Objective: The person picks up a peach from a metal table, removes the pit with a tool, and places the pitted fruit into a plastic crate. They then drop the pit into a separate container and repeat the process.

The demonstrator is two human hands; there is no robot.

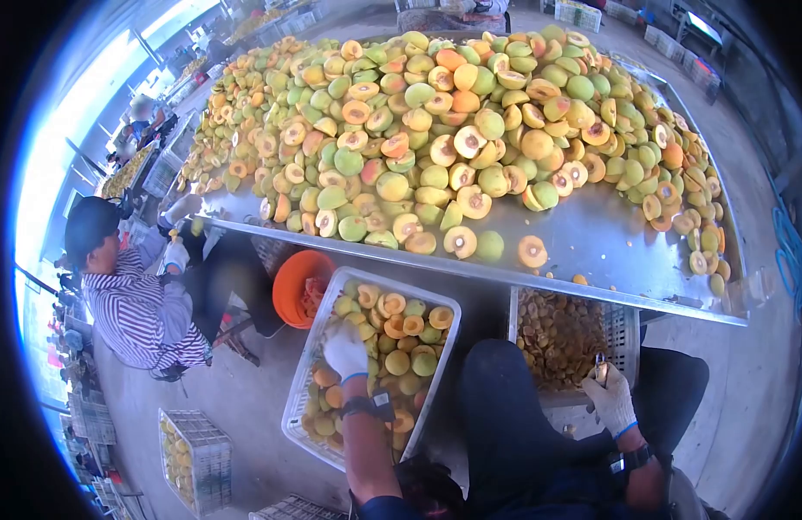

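Observation:
Over the white crate (459, 322) of halved fruit, my left hand (345, 348) in a pale glove is blurred, its fingers too smeared to read. My right hand (610, 400), gloved too, is closed around a small metal tool (601, 369) held upright. It is beside a crate (622, 340) of brown pits and scraps, under the table's front edge. Halved yellow-green fruit (472, 202) lies heaped on the metal table (583, 238), some with pits showing.
An orange bucket (288, 290) stands left of the white crate. A co-worker in a striped top (141, 308) sits at the left. Another fruit crate (212, 468) is on the floor at lower left. My knees are beneath the table edge.

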